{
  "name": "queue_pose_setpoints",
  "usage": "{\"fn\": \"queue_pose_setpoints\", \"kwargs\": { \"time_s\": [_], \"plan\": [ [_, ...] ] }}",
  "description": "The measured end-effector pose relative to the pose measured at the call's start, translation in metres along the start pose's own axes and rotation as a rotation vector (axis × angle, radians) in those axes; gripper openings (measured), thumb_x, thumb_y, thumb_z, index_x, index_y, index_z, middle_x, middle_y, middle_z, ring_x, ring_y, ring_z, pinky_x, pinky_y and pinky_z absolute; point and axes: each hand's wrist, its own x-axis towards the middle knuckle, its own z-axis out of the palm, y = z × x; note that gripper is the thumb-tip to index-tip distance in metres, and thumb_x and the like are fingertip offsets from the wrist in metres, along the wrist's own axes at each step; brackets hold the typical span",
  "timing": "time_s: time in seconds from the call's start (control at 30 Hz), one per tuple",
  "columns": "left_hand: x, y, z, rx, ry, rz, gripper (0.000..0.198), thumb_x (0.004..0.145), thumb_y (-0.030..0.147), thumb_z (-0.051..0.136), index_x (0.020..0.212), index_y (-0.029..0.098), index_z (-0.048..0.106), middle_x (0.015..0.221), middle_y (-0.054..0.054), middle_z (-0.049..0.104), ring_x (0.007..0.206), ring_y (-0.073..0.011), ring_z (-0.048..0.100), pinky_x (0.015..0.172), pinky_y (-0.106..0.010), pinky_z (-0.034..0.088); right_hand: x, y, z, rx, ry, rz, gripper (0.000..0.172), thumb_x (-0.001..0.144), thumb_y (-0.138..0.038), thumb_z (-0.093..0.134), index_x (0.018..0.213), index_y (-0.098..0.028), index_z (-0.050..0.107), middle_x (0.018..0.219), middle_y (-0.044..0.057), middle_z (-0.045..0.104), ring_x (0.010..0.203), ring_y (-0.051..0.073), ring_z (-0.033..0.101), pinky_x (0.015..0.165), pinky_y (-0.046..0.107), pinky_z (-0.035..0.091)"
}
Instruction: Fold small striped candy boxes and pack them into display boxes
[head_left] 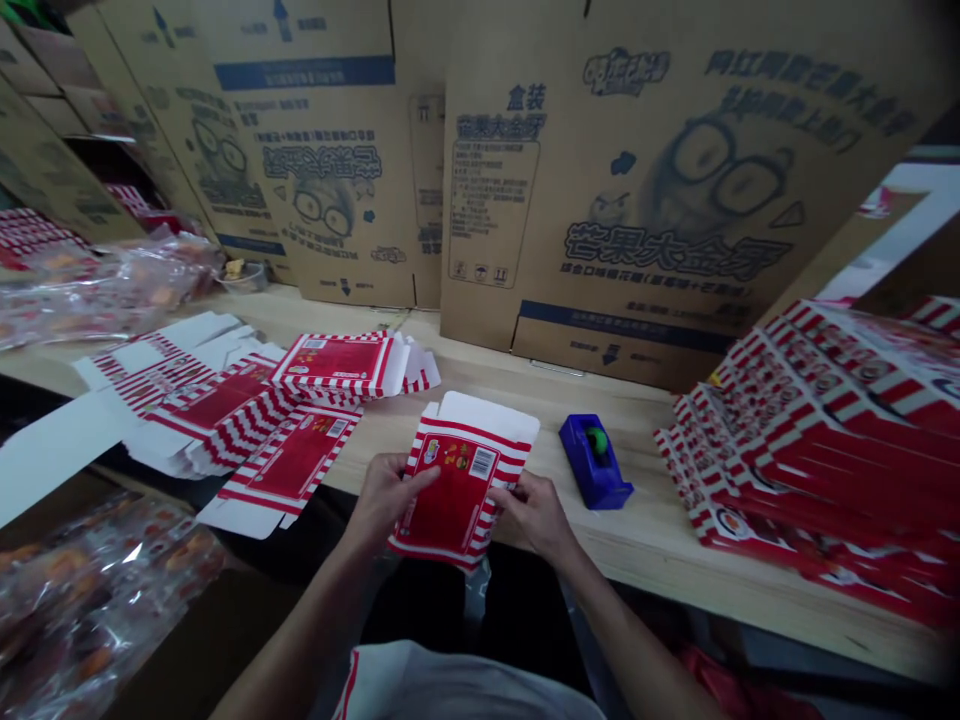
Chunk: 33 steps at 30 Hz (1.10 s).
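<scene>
Between both hands I hold a red carton (448, 505) with white stripes and a barcode, over the front edge of the bench. Its white end flap stands open at the top, away from me. My left hand (390, 495) grips the left side, thumb on the printed face. The right side is pinched by my right hand (536, 510). A clear plastic bit (477, 588) shows at the carton's near end; what it belongs to is hidden. Right of my hands stands a blue tape dispenser (595, 462) with a green core.
Flat and part-folded red cartons (292, 455) lie in a pile on the left. Finished-looking boxes (817, 450) are stacked at the right. Big brown cardboard boxes (480, 330) wall off the back. Clear bags of snacks (97, 600) fill a box at lower left; more bags (135, 280) lie behind.
</scene>
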Motion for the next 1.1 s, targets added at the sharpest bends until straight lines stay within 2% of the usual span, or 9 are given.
{"fn": "queue_pose_setpoints", "kwargs": {
  "time_s": [0.1, 0.23, 0.4, 0.53, 0.63, 0.7, 0.8, 0.93, 1.1],
  "plan": [
    [0.004, -0.008, 0.006, -0.124, 0.007, 0.000, 0.038, 0.069, 0.049, 0.076, 0.074, 0.011, 0.070, 0.065, -0.004, 0.070, 0.055, -0.0167, 0.063, 0.054, -0.025, 0.049, 0.003, 0.004, -0.010, -0.183, 0.078, -0.069, 0.021, 0.080, -0.036, 0.067, 0.076, -0.016, 0.071, 0.071, 0.002, 0.073, 0.062, 0.018, 0.065, 0.056, 0.025, 0.048],
    [-0.005, -0.019, 0.011, -0.210, -0.167, -0.081, 0.039, 0.063, 0.045, 0.082, 0.079, 0.011, 0.073, 0.066, -0.004, 0.071, 0.056, -0.0153, 0.063, 0.056, -0.024, 0.050, 0.013, 0.003, -0.025, -0.173, 0.205, -0.084, 0.024, 0.080, -0.039, 0.066, 0.080, -0.016, 0.072, 0.074, 0.003, 0.074, 0.061, 0.018, 0.064, 0.055, 0.025, 0.049],
    [-0.023, -0.040, 0.015, -0.400, -0.258, -0.257, 0.038, 0.063, 0.045, 0.082, 0.072, 0.009, 0.072, 0.065, -0.008, 0.072, 0.057, -0.0184, 0.066, 0.063, -0.030, 0.053, 0.019, 0.010, -0.036, -0.156, 0.160, -0.059, 0.024, 0.080, -0.041, 0.067, 0.083, -0.018, 0.073, 0.079, 0.003, 0.074, 0.074, 0.022, 0.068, 0.065, 0.028, 0.053],
    [-0.019, -0.036, 0.016, -0.351, -0.302, -0.071, 0.048, 0.075, 0.039, 0.076, 0.115, 0.015, 0.066, 0.105, -0.012, 0.073, 0.088, -0.0226, 0.070, 0.078, -0.032, 0.054, 0.003, 0.023, -0.032, 0.107, 0.026, 0.162, 0.029, 0.073, -0.045, 0.074, 0.084, -0.018, 0.072, 0.078, 0.002, 0.074, 0.068, 0.021, 0.068, 0.060, 0.029, 0.054],
    [-0.008, -0.034, 0.017, -0.402, -0.151, 0.098, 0.064, 0.075, 0.033, 0.076, 0.133, 0.020, 0.053, 0.122, -0.012, 0.066, 0.104, -0.0239, 0.066, 0.088, -0.033, 0.053, -0.022, 0.031, -0.024, 0.246, -0.133, 0.316, 0.030, 0.073, -0.044, 0.075, 0.084, -0.017, 0.071, 0.078, 0.002, 0.074, 0.067, 0.020, 0.069, 0.062, 0.031, 0.055],
    [-0.003, -0.040, 0.019, -0.434, -0.086, 0.101, 0.069, 0.073, 0.032, 0.077, 0.135, 0.017, 0.051, 0.120, -0.014, 0.067, 0.102, -0.0252, 0.067, 0.087, -0.034, 0.054, -0.036, 0.033, -0.018, 0.281, -0.177, 0.335, 0.031, 0.074, -0.041, 0.075, 0.092, -0.018, 0.068, 0.086, 0.003, 0.075, 0.076, 0.021, 0.070, 0.070, 0.033, 0.057],
    [-0.003, -0.057, 0.022, -0.424, -0.111, 0.072, 0.065, 0.074, 0.030, 0.076, 0.133, 0.016, 0.054, 0.120, -0.015, 0.067, 0.102, -0.0260, 0.067, 0.089, -0.037, 0.054, -0.046, 0.033, -0.015, 0.264, -0.005, 0.243, 0.043, 0.072, -0.035, 0.078, 0.107, -0.022, 0.058, 0.103, 0.004, 0.072, 0.088, 0.021, 0.070, 0.077, 0.035, 0.058],
    [-0.012, -0.073, 0.020, -0.412, -0.161, 0.056, 0.067, 0.074, 0.030, 0.077, 0.136, 0.021, 0.052, 0.125, -0.013, 0.065, 0.104, -0.0268, 0.066, 0.087, -0.038, 0.056, -0.045, 0.033, -0.014, 0.166, 0.279, 0.140, 0.058, 0.069, -0.032, 0.080, 0.119, -0.026, 0.052, 0.108, 0.005, 0.070, 0.080, 0.018, 0.070, 0.072, 0.032, 0.059],
    [-0.015, -0.071, 0.011, -0.312, -0.182, -0.015, 0.051, 0.074, 0.034, 0.076, 0.122, 0.019, 0.065, 0.114, -0.011, 0.070, 0.099, -0.0253, 0.067, 0.086, -0.037, 0.055, -0.042, 0.037, -0.019, -0.006, 0.223, 0.098, 0.035, 0.078, -0.036, 0.071, 0.110, -0.021, 0.068, 0.099, 0.007, 0.071, 0.082, 0.020, 0.067, 0.076, 0.034, 0.056]
  ]
}}
